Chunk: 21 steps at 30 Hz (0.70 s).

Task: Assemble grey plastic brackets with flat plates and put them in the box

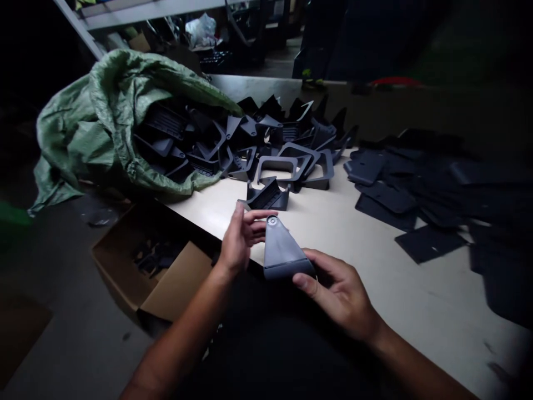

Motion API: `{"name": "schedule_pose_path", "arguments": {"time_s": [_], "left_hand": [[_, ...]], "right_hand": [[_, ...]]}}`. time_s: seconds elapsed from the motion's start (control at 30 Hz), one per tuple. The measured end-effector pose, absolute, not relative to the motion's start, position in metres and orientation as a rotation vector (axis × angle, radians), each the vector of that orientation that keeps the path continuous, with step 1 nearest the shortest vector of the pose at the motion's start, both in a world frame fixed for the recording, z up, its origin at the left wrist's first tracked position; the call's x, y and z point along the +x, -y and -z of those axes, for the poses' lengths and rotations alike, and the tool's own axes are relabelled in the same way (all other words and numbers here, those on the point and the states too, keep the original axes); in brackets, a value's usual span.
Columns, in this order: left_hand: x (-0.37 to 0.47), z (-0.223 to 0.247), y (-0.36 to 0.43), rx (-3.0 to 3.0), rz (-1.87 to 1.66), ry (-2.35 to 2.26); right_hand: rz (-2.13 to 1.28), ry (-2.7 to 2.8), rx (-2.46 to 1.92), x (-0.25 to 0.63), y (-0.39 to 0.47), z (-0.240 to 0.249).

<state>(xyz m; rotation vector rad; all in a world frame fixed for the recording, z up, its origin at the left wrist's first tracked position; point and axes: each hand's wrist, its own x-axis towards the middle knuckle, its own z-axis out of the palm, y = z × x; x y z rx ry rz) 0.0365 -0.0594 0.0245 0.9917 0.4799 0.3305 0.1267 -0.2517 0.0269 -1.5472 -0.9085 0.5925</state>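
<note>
Near the table's front edge, my right hand (339,286) grips a dark grey triangular plastic part (283,247) by its wide lower end, thumb in front. A round hole or boss shows at the part's narrow top. My left hand (241,239) is just left of the part, its fingers apart and stretched behind it; whether they touch it I cannot tell. Just beyond lies a similar dark plastic bracket (268,195). Behind that, a heap of dark plastic frames (277,166) spills from a green woven sack (108,111).
On the right of the pale table (333,222) lie many flat dark plates (385,197), some overlapping. Below the table's left edge an open cardboard box (175,289) holds small dark pieces. Shelving (145,14) with a clear plastic bag (201,29) stands at the back.
</note>
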Motion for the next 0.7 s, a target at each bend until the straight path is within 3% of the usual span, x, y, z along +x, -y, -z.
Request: {"name": "schedule_pose_path", "arguments": {"time_s": [0.13, 0.4, 0.7], "left_hand": [[0.069, -0.038, 0.088, 0.576, -0.108, -0.453], [0.091, -0.047, 0.130, 0.689, -0.323, -0.565], [0.106, -0.049, 0.128, 0.725, -0.241, -0.631]], "right_hand": [[-0.679, 0.914, -1.488, 0.128, 0.261, -0.007], [-0.509, 0.769, -1.401, 0.128, 0.278, 0.027], [-0.609, 0.766, -1.421, 0.144, 0.281, 0.010]]}}
